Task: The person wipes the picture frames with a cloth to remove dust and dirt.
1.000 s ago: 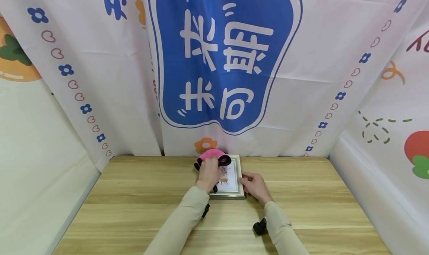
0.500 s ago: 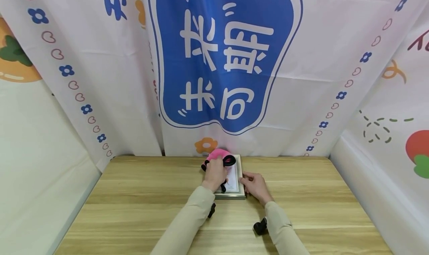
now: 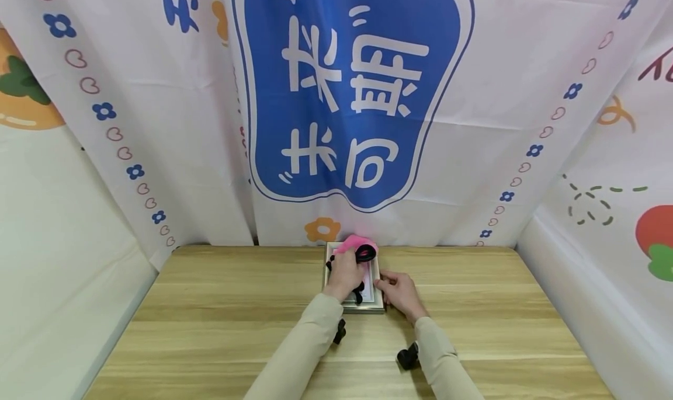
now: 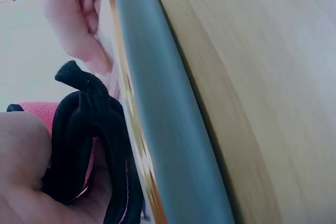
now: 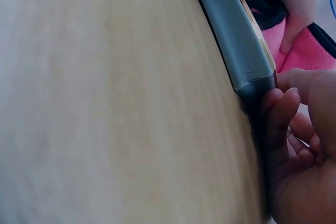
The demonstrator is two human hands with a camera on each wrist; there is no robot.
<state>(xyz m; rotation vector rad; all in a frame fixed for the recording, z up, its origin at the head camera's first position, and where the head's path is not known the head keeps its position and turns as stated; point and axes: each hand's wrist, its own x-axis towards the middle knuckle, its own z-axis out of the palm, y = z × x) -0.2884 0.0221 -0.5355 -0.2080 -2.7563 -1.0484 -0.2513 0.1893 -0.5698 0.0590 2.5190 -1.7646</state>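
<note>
A picture frame [image 3: 374, 308] with a pale, silvery border lies flat near the table's back edge. My left hand [image 3: 345, 273] grips a bunched pink cloth [image 3: 357, 243] with black edging against the frame's face, hiding much of the picture. In the left wrist view, the cloth's folded black edging [image 4: 68, 135] sits right by the frame's rim [image 4: 157, 103]. My right hand [image 3: 402, 295] holds the frame's right side, thumb over the border. The right wrist view shows its fingers [image 5: 281, 111] pinching the frame's corner [image 5: 257, 80].
The wood-grain table [image 3: 236, 330] spreads around the frame. A printed white curtain [image 3: 447, 184] hangs right behind the back edge. Black wrist-worn pieces show beside the sleeves, one near the left forearm [image 3: 294, 353] and one near the right forearm [image 3: 444, 353].
My left hand has slid rightward across the frame with the pink cloth, and the frame's left border has come into view. My right hand has stayed at the right side.
</note>
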